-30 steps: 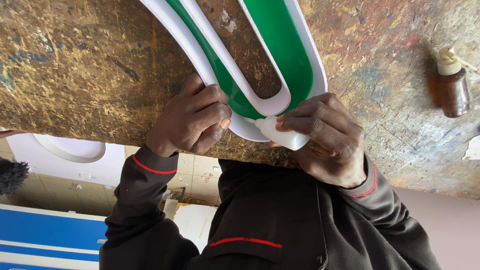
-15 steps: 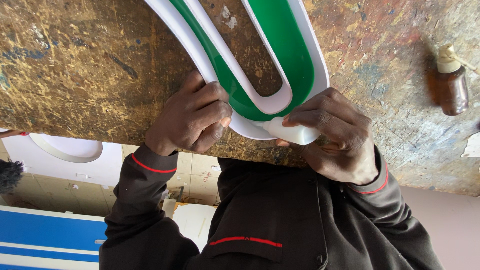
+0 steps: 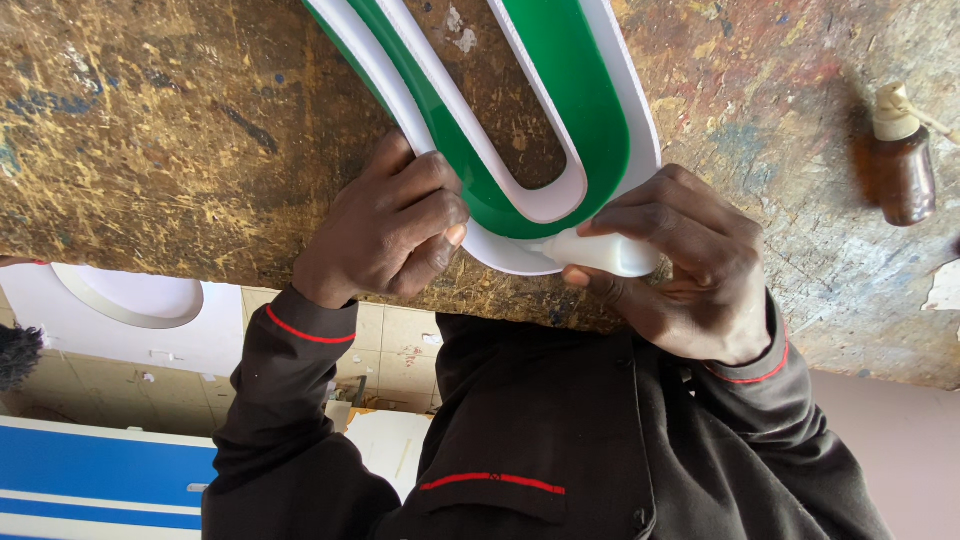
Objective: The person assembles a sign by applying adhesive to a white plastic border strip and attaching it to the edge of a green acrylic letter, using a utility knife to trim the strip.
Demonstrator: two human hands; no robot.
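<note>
On the paint-stained workbench [image 3: 180, 150] lies a green U-shaped letter with white walls [image 3: 560, 130]; a brown bottle [image 3: 905, 160] stands well apart at the far edge; left hand [image 3: 385, 235] presses the letter's outer wall, fingers curled; right hand [image 3: 690, 265] grasps a small white bottle [image 3: 605, 252], now pointing its nozzle at the curve's base, shifted from earlier.
</note>
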